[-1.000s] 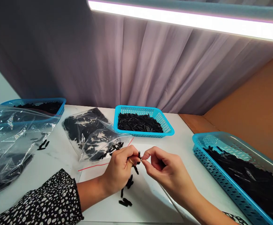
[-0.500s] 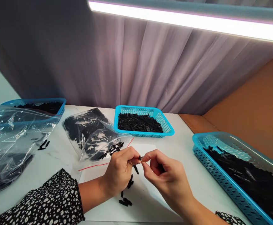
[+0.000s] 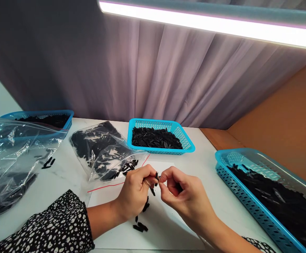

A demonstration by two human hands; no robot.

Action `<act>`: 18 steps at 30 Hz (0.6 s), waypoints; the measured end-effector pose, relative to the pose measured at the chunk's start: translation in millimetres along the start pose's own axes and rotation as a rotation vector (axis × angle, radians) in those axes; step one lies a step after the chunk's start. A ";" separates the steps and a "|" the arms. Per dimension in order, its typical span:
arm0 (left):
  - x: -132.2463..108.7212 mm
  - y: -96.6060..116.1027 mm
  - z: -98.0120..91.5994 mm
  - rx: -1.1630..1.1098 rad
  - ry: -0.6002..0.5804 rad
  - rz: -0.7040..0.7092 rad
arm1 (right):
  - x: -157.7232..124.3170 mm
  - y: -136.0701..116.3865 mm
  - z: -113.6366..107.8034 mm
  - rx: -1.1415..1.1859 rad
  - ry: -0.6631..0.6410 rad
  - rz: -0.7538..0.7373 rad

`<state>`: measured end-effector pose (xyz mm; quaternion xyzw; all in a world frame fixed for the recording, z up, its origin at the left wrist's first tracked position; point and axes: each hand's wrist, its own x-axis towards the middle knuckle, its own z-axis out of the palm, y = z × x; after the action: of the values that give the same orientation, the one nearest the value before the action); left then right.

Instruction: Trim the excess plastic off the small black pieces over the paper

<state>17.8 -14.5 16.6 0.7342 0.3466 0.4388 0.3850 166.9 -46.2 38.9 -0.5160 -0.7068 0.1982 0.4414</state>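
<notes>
Over a white sheet [image 3: 174,228], my left hand [image 3: 135,189] pinches a small black strip [image 3: 156,178] between thumb and forefinger. Right beside it, the thumb and forefinger of my right hand [image 3: 186,191] are pressed together, almost meeting the strip; whatever is between them is too small to make out. Several loose black strips [image 3: 140,227] lie on the sheet below my left hand. A clear zip bag [image 3: 100,151] with a red seal line lies behind, its mouth towards my hands, with black strips inside and spilling at the opening.
A blue basket [image 3: 188,142] of black strips stands at the back. Another long blue basket [image 3: 247,200] is at the right, partly under clear plastic. On the left, a large clear bag [image 3: 16,151] lies before a third blue basket [image 3: 70,121]. A lamp [image 3: 208,24] hangs overhead.
The black strip at my left fingertips now stands more upright and shows more of its length. My right fingertips have shifted very slightly; the rest is almost unchanged.
</notes>
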 end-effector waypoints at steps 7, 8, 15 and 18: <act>4.2 0.1 0.5 -0.228 -0.032 -0.219 | -6.7 2.3 5.6 0.008 -0.070 -0.101; 5.3 -0.5 0.6 -0.297 -0.031 -0.259 | -8.1 2.1 6.2 0.012 -0.073 -0.114; 10.6 0.4 0.4 -0.590 0.016 -0.421 | -6.0 -2.7 -6.0 0.186 -0.045 0.031; 11.5 0.2 0.5 -0.624 0.026 -0.451 | 2.9 -9.2 -17.3 0.332 0.044 0.095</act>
<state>22.6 -5.0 20.9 0.4813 0.3541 0.4366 0.6725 175.9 -50.1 56.1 -0.4729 -0.6293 0.3214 0.5264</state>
